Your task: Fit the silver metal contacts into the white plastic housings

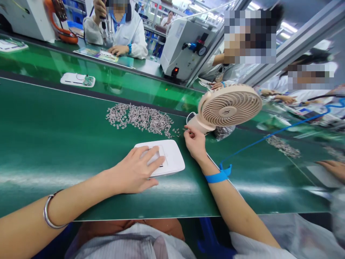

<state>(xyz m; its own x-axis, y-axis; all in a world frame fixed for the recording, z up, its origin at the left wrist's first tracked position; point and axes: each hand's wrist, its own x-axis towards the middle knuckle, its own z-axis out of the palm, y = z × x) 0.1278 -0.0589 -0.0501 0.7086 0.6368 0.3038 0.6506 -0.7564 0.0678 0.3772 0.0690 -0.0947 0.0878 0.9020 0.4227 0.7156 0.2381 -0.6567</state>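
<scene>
A white plastic device housing (174, 154) lies on the green work surface in front of me. My left hand (136, 169) rests on its left part with the fingers spread, covering some of a recessed area. To the right of the housing, my right hand (195, 143) is closed in a pinch beside the base of a beige desk fan (230, 106). Whatever its fingertips hold is too small or hidden to name. Between the hands, farther back, spreads a pile of small shiny metal pieces (147, 118), with a few stray ones near my right fingertips.
A blue coiled cord (256, 142) runs from my right wrist's blue band to the upper right. Behind a dark rail, a white housing with a circuit board (78, 80) lies on a green belt. A clear bag (225, 132) sits behind the fan. Co-workers sit opposite and at right.
</scene>
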